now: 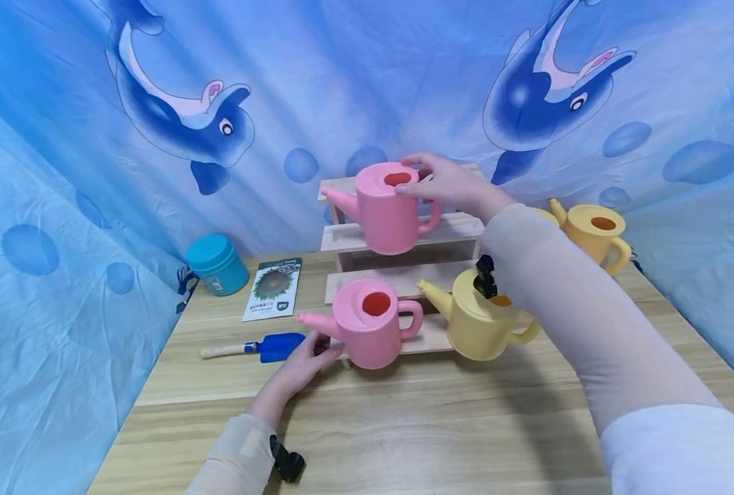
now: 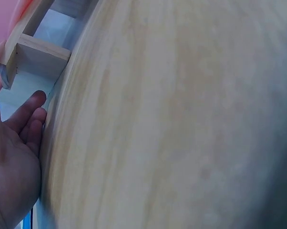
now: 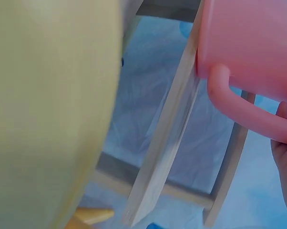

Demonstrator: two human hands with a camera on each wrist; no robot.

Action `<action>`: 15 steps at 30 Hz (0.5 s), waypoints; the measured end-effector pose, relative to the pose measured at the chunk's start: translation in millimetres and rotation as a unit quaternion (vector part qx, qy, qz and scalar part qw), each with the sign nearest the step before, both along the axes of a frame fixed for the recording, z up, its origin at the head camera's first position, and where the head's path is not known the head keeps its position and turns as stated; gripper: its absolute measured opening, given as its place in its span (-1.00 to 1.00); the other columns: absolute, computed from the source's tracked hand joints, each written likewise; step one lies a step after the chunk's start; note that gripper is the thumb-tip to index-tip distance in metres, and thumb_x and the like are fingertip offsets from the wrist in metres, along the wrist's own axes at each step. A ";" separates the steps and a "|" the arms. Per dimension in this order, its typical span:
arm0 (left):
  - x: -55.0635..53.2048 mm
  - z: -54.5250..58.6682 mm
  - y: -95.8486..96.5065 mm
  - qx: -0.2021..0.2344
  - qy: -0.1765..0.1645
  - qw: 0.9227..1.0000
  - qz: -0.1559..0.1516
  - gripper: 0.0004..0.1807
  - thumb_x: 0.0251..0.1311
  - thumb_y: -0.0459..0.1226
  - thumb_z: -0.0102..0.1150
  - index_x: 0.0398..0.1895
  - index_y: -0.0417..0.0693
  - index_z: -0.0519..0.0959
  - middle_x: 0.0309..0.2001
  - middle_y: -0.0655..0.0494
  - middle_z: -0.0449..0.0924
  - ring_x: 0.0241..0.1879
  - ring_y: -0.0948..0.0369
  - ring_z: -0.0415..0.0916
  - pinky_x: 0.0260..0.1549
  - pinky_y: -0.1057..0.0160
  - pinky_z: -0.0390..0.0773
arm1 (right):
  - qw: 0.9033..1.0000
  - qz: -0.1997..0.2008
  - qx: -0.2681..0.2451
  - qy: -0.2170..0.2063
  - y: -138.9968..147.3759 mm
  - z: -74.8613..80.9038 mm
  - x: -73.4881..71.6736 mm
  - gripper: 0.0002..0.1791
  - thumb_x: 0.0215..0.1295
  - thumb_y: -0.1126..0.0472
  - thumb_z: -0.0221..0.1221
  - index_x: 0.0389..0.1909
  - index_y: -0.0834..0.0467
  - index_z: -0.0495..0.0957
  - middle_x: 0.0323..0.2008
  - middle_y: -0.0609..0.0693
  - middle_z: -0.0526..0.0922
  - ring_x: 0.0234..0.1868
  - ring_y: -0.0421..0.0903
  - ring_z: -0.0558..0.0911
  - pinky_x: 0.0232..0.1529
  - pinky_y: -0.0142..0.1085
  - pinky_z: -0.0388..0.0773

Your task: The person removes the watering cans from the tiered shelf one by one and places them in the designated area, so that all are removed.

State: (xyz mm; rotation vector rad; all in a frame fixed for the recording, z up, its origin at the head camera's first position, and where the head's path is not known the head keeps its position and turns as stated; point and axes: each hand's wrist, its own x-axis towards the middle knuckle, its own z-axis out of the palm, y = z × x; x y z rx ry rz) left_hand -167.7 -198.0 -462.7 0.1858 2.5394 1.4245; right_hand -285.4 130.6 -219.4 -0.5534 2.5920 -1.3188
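Note:
My right hand (image 1: 450,184) grips the upper pink watering can (image 1: 387,216) by its top rim, thumb at the opening and fingers behind. The can's base meets a board of the stepped wooden shelf (image 3: 169,119), below the top tier. My left hand (image 1: 305,361) holds the left end of the lowest board, its thumb at the corner; the other fingers (image 2: 35,112) extend loosely beside the tabletop. A second pink watering can (image 1: 367,333) stands on that lowest tier, right beside this hand. Further right on the same tier stands a yellow watering can (image 1: 475,330), partly behind my right forearm.
Another yellow watering can (image 1: 590,234) stands right of the shelf, with one more mostly hidden by my sleeve. On the wooden table's left side are a teal jar (image 1: 218,268), a seed packet (image 1: 273,289) and a blue trowel (image 1: 274,347). A blue curtain (image 1: 354,82) hangs behind.

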 end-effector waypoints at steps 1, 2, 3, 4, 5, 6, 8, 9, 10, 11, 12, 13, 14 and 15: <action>-0.1 -0.6 0.0 -0.001 0.002 1.000 0.000 -0.32 0.11 0.12 0.19 0.28 0.18 0.27 0.14 0.05 0.39 0.17 0.04 0.28 0.18 -0.11 0.23 | 1.000 -0.002 -0.006 -0.007 3.8 0.1 0.7 -0.15 0.15 -0.17 0.23 0.40 -0.07 0.08 0.17 0.07 0.29 0.06 0.11 0.44 -0.04 -0.05 0.52; -0.2 -0.9 -0.1 -0.001 0.003 1.000 0.000 -0.31 0.10 0.14 0.19 0.29 0.19 0.27 0.15 0.06 0.39 0.18 0.04 0.28 0.18 -0.11 0.23 | 1.000 -0.006 -0.012 -0.013 7.8 0.0 1.3 -0.15 0.14 -0.17 0.23 0.41 -0.08 0.07 0.17 0.07 0.28 0.07 0.12 0.43 -0.07 -0.04 0.54; -0.3 -1.0 -0.2 0.000 0.004 1.000 -0.001 -0.30 0.10 0.14 0.19 0.29 0.20 0.26 0.15 0.05 0.39 0.18 0.04 0.27 0.19 -0.12 0.22 | 1.000 -0.008 -0.015 -0.016 12.0 -0.1 1.7 -0.14 0.15 -0.17 0.23 0.41 -0.09 0.06 0.16 0.08 0.27 0.07 0.14 0.43 -0.09 -0.04 0.55; -0.6 -1.3 -0.5 0.001 0.006 1.000 -0.001 -0.30 0.09 0.15 0.19 0.29 0.20 0.27 0.16 0.04 0.39 0.19 0.03 0.27 0.19 -0.12 0.22 | 1.000 -0.010 -0.015 -0.019 16.2 -0.1 2.5 -0.14 0.15 -0.17 0.23 0.41 -0.09 0.06 0.16 0.07 0.26 0.07 0.14 0.42 -0.08 -0.04 0.54; -0.5 -1.1 -0.6 0.001 0.006 1.000 -0.002 -0.30 0.09 0.16 0.19 0.29 0.20 0.27 0.16 0.04 0.39 0.19 0.03 0.27 0.19 -0.12 0.22 | 1.000 -0.013 -0.013 -0.017 20.5 -0.3 3.0 -0.14 0.15 -0.18 0.22 0.41 -0.10 0.05 0.16 0.07 0.26 0.08 0.14 0.41 -0.07 -0.03 0.54; -0.5 -1.0 -0.8 0.000 0.006 1.000 -0.002 -0.30 0.09 0.16 0.18 0.29 0.21 0.27 0.16 0.04 0.39 0.19 0.02 0.27 0.19 -0.12 0.22 | 1.000 -0.018 -0.005 -0.012 24.7 -0.3 3.9 -0.14 0.15 -0.19 0.21 0.41 -0.11 0.05 0.15 0.07 0.27 0.08 0.13 0.40 -0.03 -0.03 0.51; -0.2 -0.4 -0.7 -0.003 0.007 1.000 -0.002 -0.30 0.10 0.17 0.17 0.29 0.21 0.26 0.16 0.04 0.39 0.18 0.02 0.28 0.19 -0.12 0.22 | 1.000 -0.022 0.010 -0.001 33.1 -0.8 5.6 -0.13 0.15 -0.23 0.19 0.42 -0.11 0.03 0.15 0.08 0.28 0.10 0.13 0.38 0.07 -0.03 0.43; 0.1 0.1 -0.6 -0.004 0.007 1.000 -0.002 -0.30 0.10 0.18 0.17 0.29 0.20 0.26 0.15 0.04 0.39 0.18 0.02 0.28 0.19 -0.11 0.22 | 1.000 -0.024 0.018 0.006 37.1 -1.3 6.3 -0.12 0.16 -0.24 0.18 0.43 -0.10 0.03 0.14 0.08 0.29 0.10 0.12 0.39 0.10 -0.03 0.41; 0.4 0.6 -0.4 -0.004 0.007 1.000 -0.002 -0.30 0.10 0.18 0.16 0.29 0.20 0.26 0.15 0.04 0.39 0.18 0.02 0.28 0.18 -0.11 0.23 | 0.999 -0.028 0.023 0.011 41.1 -2.0 7.0 -0.12 0.15 -0.25 0.17 0.43 -0.10 0.03 0.13 0.09 0.30 0.10 0.11 0.38 0.11 -0.01 0.39; 0.7 1.2 -0.1 -0.005 0.006 1.000 -0.002 -0.29 0.10 0.18 0.16 0.29 0.20 0.26 0.15 0.04 0.39 0.17 0.02 0.28 0.18 -0.11 0.23 | 0.999 -0.032 0.027 0.017 44.9 -2.7 7.6 -0.12 0.15 -0.26 0.16 0.43 -0.09 0.03 0.11 0.09 0.31 0.10 0.10 0.38 0.12 -0.01 0.38; 1.0 1.7 0.2 -0.005 0.005 1.000 -0.002 -0.29 0.10 0.18 0.16 0.29 0.20 0.25 0.15 0.04 0.39 0.17 0.02 0.28 0.18 -0.11 0.23 | 0.999 -0.037 0.028 0.020 48.7 -3.5 8.3 -0.11 0.14 -0.27 0.16 0.43 -0.09 0.04 0.10 0.09 0.32 0.10 0.09 0.38 0.11 -0.01 0.37; 1.2 1.6 0.5 -0.006 0.005 1.000 -0.002 -0.28 0.10 0.19 0.16 0.30 0.20 0.25 0.15 0.04 0.39 0.17 0.02 0.28 0.18 -0.12 0.23 | 0.998 -0.044 0.028 0.021 52.7 -4.5 8.8 -0.11 0.13 -0.28 0.16 0.43 -0.09 0.05 0.09 0.10 0.33 0.10 0.08 0.37 0.10 -0.01 0.37; 1.4 1.5 0.8 -0.006 0.004 1.000 -0.003 -0.28 0.10 0.19 0.16 0.30 0.19 0.25 0.15 0.03 0.38 0.17 0.02 0.28 0.18 -0.12 0.23 | 0.998 -0.050 0.029 0.025 56.4 -5.2 9.3 -0.11 0.13 -0.28 0.17 0.42 -0.09 0.06 0.07 0.09 0.34 0.09 0.08 0.37 0.08 -0.01 0.38; 1.5 1.6 1.0 -0.005 0.004 1.000 -0.002 -0.28 0.09 0.19 0.16 0.30 0.19 0.24 0.15 0.03 0.38 0.16 0.02 0.28 0.17 -0.12 0.24 | 0.997 -0.057 0.031 0.030 60.2 -6.0 9.5 -0.11 0.12 -0.29 0.17 0.42 -0.09 0.06 0.06 0.09 0.35 0.08 0.07 0.38 0.06 -0.03 0.39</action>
